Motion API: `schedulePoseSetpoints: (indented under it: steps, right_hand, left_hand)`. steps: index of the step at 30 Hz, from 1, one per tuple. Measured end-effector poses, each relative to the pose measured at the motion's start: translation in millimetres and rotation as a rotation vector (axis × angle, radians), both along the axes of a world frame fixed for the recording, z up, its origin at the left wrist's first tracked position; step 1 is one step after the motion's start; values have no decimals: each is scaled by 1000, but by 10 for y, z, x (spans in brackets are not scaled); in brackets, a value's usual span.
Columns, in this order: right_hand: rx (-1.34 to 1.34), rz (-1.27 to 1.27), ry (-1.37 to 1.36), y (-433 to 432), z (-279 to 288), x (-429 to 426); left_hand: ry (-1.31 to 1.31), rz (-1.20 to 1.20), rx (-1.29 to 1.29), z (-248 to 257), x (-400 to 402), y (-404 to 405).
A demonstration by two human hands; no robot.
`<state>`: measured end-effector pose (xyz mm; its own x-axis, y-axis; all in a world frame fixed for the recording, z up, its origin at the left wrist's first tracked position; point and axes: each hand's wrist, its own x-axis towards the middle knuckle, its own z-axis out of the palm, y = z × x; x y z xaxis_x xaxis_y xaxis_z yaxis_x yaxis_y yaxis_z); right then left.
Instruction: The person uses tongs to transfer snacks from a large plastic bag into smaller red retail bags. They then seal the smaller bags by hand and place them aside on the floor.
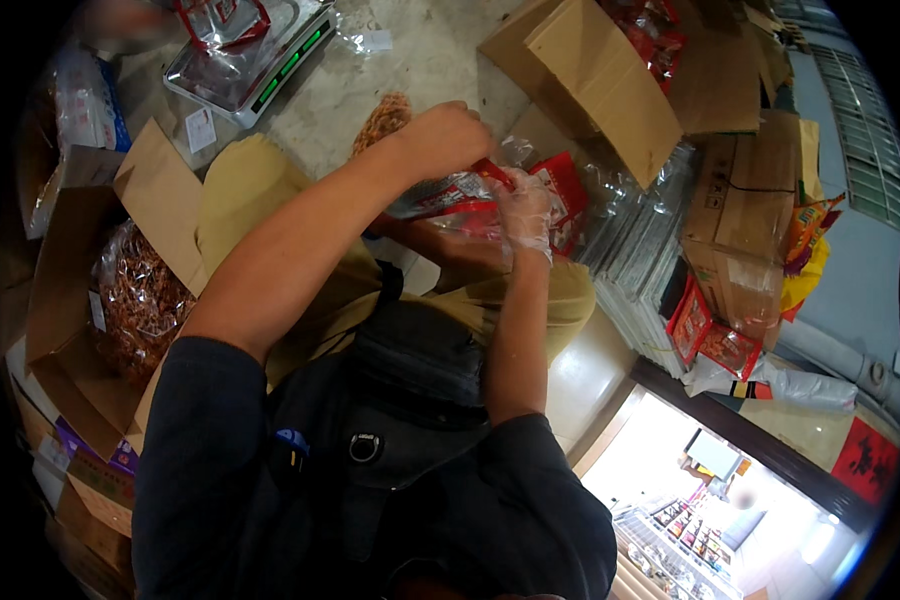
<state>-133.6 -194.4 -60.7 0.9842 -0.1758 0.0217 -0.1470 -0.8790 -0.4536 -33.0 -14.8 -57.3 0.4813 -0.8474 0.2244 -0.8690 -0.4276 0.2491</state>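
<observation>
My right hand [526, 206], in a thin clear plastic glove, grips the edge of a red and silver foil packet [454, 196]. My bare left hand [450, 136] is closed at the same corner, where a red strip [493, 172] shows between the two hands. Its fingertips are turned away from view. More red packaging [562, 187] lies just beyond the glove. A heap of brown shredded food [384, 120], seemingly in clear plastic, is partly hidden behind my left forearm.
Upper left, a digital scale [292, 64] bears a red-edged clear packet [225, 22]. An open carton [67, 300] at left holds bagged brown food [142, 300]. At right are an open cardboard box [600, 82], stacked flat sheets [637, 270] and a taped carton [742, 225].
</observation>
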Motion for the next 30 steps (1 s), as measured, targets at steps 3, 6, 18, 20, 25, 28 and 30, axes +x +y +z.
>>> schedulePoseSetpoints:
  steps: [3, 6, 18, 20, 25, 28, 30]
  right_hand:
    - [-35, 57, -46, -6, -58, -29]
    - [-59, 110, -153, -61, -146, -65]
    - [-42, 89, -80, 58, -91, 5]
    - [-31, 68, -24, 84, -74, -17]
    - [-63, 110, -113, 57, -43, -47]
    - [38, 86, -71, 75, -12, -30]
    - [68, 86, -81, 40, -79, -31]
  left_hand:
    - [11, 3, 13, -8, 15, -5]
    - [62, 1, 29, 46, 11, -9]
    - [-5, -19, -31, 10, -82, -61]
    - [-5, 7, -3, 1, -124, -80]
    - [-9, -26, -59, -25, -142, -76]
    - [1, -42, -85, 12, -127, -55]
    - [8, -53, -82, 21, -113, -52]
